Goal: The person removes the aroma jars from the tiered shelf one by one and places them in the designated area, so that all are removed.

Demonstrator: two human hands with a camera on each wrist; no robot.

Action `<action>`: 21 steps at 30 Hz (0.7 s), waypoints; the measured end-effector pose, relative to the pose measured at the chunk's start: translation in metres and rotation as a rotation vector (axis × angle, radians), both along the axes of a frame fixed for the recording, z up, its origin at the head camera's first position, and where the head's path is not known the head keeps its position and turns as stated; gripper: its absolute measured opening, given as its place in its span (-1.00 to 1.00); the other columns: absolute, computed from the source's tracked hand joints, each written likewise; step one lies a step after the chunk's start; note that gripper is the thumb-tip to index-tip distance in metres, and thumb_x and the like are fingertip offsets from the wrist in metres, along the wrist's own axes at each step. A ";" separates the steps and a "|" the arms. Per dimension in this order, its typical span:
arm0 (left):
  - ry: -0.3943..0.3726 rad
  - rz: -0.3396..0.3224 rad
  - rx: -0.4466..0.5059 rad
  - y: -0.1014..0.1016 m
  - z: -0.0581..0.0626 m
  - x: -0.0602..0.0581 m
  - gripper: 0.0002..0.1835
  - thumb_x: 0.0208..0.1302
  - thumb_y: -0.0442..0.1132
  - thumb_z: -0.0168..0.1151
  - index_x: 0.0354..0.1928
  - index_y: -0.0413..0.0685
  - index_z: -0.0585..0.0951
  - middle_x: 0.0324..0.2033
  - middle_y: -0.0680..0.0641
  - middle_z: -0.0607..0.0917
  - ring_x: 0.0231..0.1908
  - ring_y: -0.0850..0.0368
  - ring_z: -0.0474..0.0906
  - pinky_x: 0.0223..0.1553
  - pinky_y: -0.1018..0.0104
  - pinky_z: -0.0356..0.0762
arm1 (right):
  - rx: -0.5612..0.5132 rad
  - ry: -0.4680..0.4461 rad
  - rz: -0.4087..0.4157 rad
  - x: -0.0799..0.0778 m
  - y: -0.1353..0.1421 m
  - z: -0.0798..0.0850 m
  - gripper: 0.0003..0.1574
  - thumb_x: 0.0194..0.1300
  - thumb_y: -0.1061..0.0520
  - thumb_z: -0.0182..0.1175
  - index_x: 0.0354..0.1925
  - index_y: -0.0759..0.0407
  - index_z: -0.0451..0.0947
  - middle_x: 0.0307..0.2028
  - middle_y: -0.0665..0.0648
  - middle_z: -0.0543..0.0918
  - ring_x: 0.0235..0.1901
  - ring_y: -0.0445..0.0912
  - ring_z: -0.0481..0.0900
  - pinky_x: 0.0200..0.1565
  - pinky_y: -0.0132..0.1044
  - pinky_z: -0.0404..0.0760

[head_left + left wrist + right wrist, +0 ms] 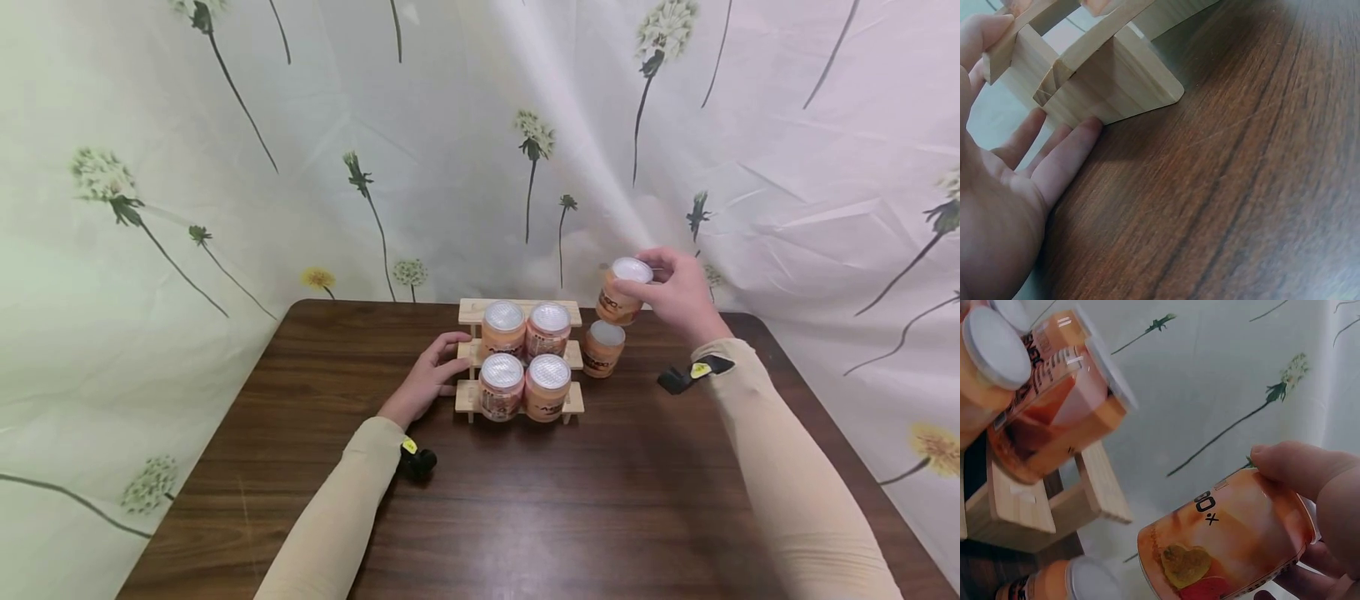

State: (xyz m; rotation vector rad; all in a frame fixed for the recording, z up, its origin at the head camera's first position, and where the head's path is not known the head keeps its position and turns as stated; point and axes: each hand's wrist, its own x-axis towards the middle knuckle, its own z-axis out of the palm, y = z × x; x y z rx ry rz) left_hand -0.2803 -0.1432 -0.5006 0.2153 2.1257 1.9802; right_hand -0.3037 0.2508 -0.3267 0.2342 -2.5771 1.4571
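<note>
A tiered wooden rack (471, 354) bears several orange jars (502, 400) with pale lids, in pairs. My left hand (430, 377) touches the rack's left side; its extended fingers rest against the wooden side panel (1129, 81) in the left wrist view. My right hand (678, 296) grips an orange jar (617, 308) near its lid, thumb on one side and fingers on the other. That held jar (1222, 540) is tilted in the right wrist view. Below it, another orange jar (602, 354) stands on the table, right of the rack.
The dark wooden table (480, 500) ends at a back edge just behind the rack. A light curtain (450, 150) with dandelion prints hangs behind and at the sides. Black straps with small devices (693, 373) sit at both wrists.
</note>
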 end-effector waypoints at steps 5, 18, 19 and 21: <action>0.005 0.008 -0.001 0.000 0.002 0.000 -0.53 0.55 -0.08 0.24 0.42 0.22 0.43 0.44 -0.18 0.40 0.33 -0.24 0.46 -0.02 -0.12 0.72 | 0.033 0.011 -0.034 0.000 0.014 -0.006 -0.17 0.21 -0.08 0.58 0.24 0.35 0.54 0.12 0.34 0.66 -0.09 -0.27 0.64 -0.15 -0.53 0.57; 0.008 0.011 0.009 0.001 0.001 0.000 -0.52 0.55 -0.09 0.24 0.43 0.21 0.43 0.44 -0.20 0.38 0.33 -0.25 0.46 0.00 -0.13 0.71 | 0.131 0.039 -0.109 0.002 0.050 -0.026 -0.24 0.21 -0.11 0.57 0.15 0.35 0.59 0.05 0.36 0.69 -0.21 -0.34 0.58 -0.24 -0.56 0.53; 0.007 0.010 0.010 0.001 0.000 0.000 -0.52 0.55 -0.08 0.24 0.43 0.21 0.43 0.44 -0.20 0.38 0.33 -0.25 0.46 0.00 -0.13 0.72 | 0.138 0.040 -0.114 0.003 0.052 -0.029 -0.24 0.21 -0.11 0.57 0.15 0.37 0.59 0.04 0.36 0.69 -0.21 -0.33 0.58 -0.24 -0.56 0.52; 0.007 0.008 0.013 0.001 0.000 0.000 -0.52 0.55 -0.08 0.24 0.43 0.21 0.43 0.44 -0.20 0.38 0.33 -0.25 0.46 0.00 -0.12 0.72 | 0.149 0.047 -0.120 0.004 0.055 -0.035 -0.26 0.21 -0.10 0.57 0.13 0.38 0.60 0.01 0.36 0.69 -0.24 -0.32 0.56 -0.25 -0.56 0.51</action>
